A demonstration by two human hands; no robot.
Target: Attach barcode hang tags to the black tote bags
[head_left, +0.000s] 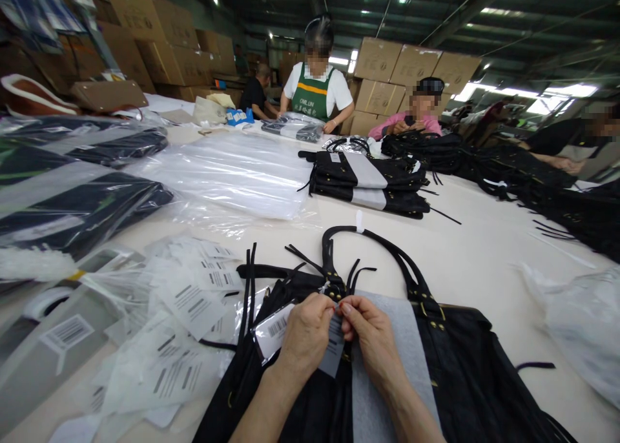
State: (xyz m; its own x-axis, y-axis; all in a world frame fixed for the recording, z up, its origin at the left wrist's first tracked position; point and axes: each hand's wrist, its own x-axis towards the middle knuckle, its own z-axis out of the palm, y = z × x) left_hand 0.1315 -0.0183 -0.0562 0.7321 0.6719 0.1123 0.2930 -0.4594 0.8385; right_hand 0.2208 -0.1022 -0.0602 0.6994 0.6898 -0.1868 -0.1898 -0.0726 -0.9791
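A black handbag [472, 365] with looped handles, gold studs and thin tassels lies before me. A strip of grey-white paper [404, 339] is laid across it. My left hand [307, 330] and my right hand [371, 336] meet fingertip to fingertip below the handle base, both closed in a pinch. Whatever is between the fingers is too small to make out. Just beneath them hangs a grey hang tag [333, 351], partly covered by my left hand. A white barcode tag [272, 332] lies on the bag beside my left hand.
Printed clear pouches [186, 301] cover the near left, beside a tape roll [46, 303]. Beyond lie clear plastic bags [232, 175], stacked black handbags [368, 178] and bagged goods [77, 204]. A plastic bundle [586, 327] is at right. Several people work around the table; cartons [380, 97] stand behind.
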